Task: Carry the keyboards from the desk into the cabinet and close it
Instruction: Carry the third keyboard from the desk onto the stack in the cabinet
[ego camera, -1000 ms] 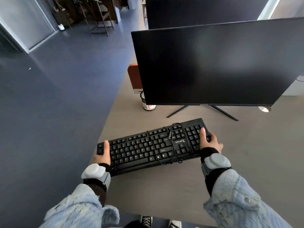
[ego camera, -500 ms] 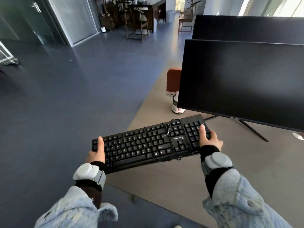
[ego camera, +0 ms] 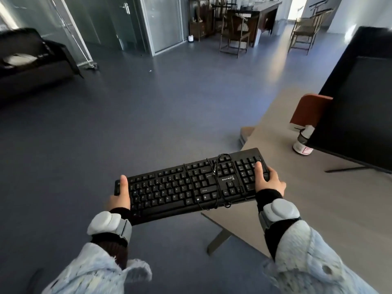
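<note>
Carrying step in hand: left hand [ego camera: 119,198] and right hand [ego camera: 268,183] each grip an end of the keyboard [ego camera: 191,184], lifted off the desk [ego camera: 318,198]. No cabinet in view; next move calls for finding it.

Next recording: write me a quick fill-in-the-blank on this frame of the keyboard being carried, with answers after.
The left hand and right hand grip the black keyboard at its two ____. The keyboard's cable is ____ around its body. On the desk, a small white bottle stands ____.
Missing words: ends; wrapped; upright.
</note>
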